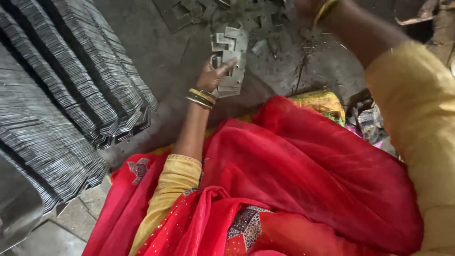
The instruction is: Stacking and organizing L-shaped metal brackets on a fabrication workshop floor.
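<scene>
My left hand (214, 72) grips a stack of flat grey metal stampings (231, 61), held upright above the floor, thumb across their face. Gold bangles circle that wrist. My right arm reaches forward at the upper right; only the wrist with a bangle and the edge of my right hand (307, 6) show at the top edge, over a scatter of loose metal stampings (246, 16) on the floor. What the right hand's fingers hold is cut off by the frame. Red cloth (303, 175) covers my lap.
Long rows of neatly stacked metal stampings (71, 90) fill the left side, leaning in ridged lines. The grey concrete floor (156, 47) lies between them and the loose pile. A crumpled multicoloured cloth bundle (369, 121) sits at right.
</scene>
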